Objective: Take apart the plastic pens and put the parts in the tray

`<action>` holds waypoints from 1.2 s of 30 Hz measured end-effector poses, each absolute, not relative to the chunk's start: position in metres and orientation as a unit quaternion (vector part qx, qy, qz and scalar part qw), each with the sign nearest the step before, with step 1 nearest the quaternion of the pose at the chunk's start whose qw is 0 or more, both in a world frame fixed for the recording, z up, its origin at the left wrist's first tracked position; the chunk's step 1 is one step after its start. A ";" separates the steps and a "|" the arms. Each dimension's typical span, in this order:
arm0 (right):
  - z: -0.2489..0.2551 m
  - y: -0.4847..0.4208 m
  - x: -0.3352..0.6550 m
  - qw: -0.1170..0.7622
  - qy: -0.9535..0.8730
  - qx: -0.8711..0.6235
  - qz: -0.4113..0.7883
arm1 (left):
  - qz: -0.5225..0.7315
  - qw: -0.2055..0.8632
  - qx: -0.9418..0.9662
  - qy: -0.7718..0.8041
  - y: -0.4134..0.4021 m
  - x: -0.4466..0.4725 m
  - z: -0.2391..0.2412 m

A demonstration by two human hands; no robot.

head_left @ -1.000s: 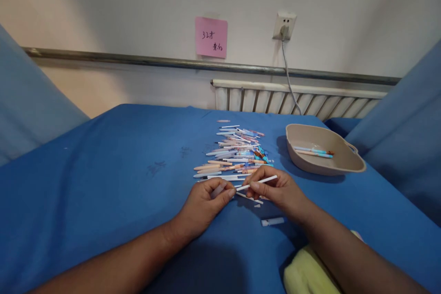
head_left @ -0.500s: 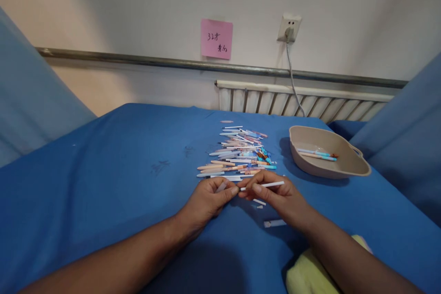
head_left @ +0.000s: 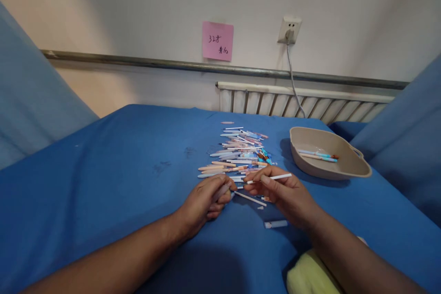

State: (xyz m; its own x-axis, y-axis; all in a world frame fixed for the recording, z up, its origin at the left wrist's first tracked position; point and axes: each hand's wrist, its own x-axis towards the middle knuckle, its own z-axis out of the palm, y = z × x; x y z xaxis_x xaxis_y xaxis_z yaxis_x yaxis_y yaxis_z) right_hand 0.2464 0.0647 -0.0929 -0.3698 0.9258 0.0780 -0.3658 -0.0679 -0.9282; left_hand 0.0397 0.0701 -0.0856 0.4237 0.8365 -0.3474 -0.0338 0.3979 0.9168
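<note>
My left hand (head_left: 206, 196) is closed around a pale pen barrel (head_left: 221, 191), most of it hidden by the fingers. Between thumb and fingers of my right hand (head_left: 287, 195) is a thin white pen refill (head_left: 284, 176), its dark tip pointing left. A small gap separates the two hands. Below them another white refill (head_left: 251, 199) lies slanted on the cloth, near a tiny white pen tip (head_left: 260, 208). A short pale barrel piece (head_left: 276, 224) rests closer to me. Just beyond my hands spreads a pile of pen parts (head_left: 237, 154) in white, peach, grey and blue.
On the right stands a beige basin (head_left: 347, 172) with several pens inside. A yellow-green plush cloth (head_left: 312, 275) lies under my right forearm. Blue cloth (head_left: 113, 170) covers the table. Behind are a radiator (head_left: 255, 101), a pipe and a wall socket (head_left: 289, 30) with a cable.
My hands have moved apart. The right one has shifted slightly right and up with the refill, and my left hand has turned. The slanted refill beneath now shows at greater length.
</note>
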 end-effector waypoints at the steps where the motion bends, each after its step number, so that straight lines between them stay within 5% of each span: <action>1: -0.093 0.065 0.247 0.483 -0.476 -0.289 0.676 | 0.299 0.705 0.469 0.441 0.070 0.040 -0.085; 36: -0.095 0.063 0.246 0.425 -0.487 -0.266 0.715 | 0.255 0.678 0.560 0.403 0.064 0.044 -0.089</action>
State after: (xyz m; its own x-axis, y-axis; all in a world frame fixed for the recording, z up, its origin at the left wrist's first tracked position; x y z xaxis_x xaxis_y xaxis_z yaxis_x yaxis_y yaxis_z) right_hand 0.2456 0.0627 -0.0954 -0.4963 0.8675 0.0338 -0.3483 -0.1633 -0.9231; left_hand 0.0443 0.0639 -0.0892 0.5447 0.7969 -0.2613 0.1057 0.2439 0.9640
